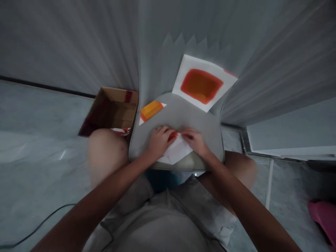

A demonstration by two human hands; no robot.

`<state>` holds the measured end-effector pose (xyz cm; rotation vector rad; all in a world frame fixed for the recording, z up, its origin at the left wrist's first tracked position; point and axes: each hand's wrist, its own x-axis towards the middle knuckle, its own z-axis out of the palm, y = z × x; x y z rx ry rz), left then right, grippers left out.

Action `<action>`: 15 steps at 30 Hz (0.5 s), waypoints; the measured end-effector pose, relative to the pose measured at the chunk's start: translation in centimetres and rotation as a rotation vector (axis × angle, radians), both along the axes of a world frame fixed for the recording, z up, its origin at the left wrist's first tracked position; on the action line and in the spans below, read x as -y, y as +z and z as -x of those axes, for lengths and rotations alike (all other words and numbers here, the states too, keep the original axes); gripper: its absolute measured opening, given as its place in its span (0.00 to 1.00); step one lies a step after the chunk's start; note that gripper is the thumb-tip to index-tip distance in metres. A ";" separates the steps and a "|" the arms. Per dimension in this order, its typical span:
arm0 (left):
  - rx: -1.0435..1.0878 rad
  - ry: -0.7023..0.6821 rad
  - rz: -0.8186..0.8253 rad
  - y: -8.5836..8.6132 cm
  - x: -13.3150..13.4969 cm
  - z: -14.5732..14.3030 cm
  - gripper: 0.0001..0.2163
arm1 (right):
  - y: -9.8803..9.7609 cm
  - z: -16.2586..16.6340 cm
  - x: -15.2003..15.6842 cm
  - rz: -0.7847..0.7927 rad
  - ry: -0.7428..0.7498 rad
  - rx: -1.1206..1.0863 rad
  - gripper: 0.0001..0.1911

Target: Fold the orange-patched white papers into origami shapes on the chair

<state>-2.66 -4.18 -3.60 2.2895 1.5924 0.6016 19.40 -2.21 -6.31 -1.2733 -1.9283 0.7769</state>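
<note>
A grey stool seat (181,115) stands between my knees. On its near edge lies a white sheet of paper (177,151) with an orange side showing between my fingers. My left hand (160,140) presses on the sheet's left part, fingers curled down on it. My right hand (195,140) pinches the paper's upper edge from the right. Both hands meet at the orange fold. A small folded orange and white paper (151,110) lies at the seat's far left. A larger white sheet with an orange square (203,84) leans at the far edge against the curtain.
An open cardboard box (112,110) sits on the floor left of the stool. Grey curtains (78,42) hang behind. A dark cable (34,231) runs across the floor at lower left. A pink object (324,215) lies at lower right.
</note>
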 end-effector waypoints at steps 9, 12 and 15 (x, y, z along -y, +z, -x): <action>0.042 0.008 0.070 -0.4 -0.9 -0.1 0.10 | 0.9 -1.3 -0.3 0.051 0.083 -0.051 0.12; 0.048 0.010 0.118 0.0 -1.1 -0.1 0.11 | 1.0 -1.4 -0.2 0.043 0.080 -0.071 0.11; 0.044 0.011 0.159 0.6 -1.4 -0.2 0.13 | 1.0 -1.4 0.3 -0.017 0.079 -0.084 0.11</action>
